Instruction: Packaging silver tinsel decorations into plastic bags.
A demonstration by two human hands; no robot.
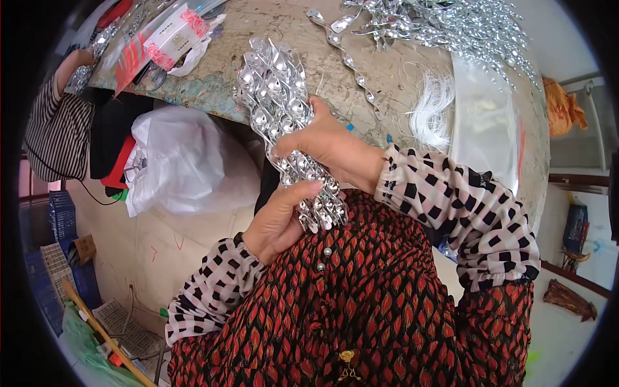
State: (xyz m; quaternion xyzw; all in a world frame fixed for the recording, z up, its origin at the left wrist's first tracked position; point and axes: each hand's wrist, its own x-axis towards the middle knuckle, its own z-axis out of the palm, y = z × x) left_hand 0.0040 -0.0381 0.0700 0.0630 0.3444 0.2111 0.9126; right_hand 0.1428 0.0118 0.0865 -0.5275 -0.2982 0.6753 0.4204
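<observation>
A bundle of shiny silver twisted strips (274, 90) stands tilted between my body and the table edge. My right hand (325, 142) is wrapped round its middle, thumb across the front. Lower down, my left hand (284, 216) grips the bundle near its bottom end, thumb over the strips. Beyond my right hand, a single twisted silver strip (348, 61) lies along the table. To the right of it is a hank of thin white threads (431, 109). Both palms are hidden by the bundle.
A pile of silver twisted strips (451, 29) covers the table's (393, 71) far right, near clear plastic bags (483, 122). A pink-and-white tissue pack (177, 37) lies far left. Below hangs a white plastic bag (184, 161). Another person's striped sleeve (55, 129) shows at left.
</observation>
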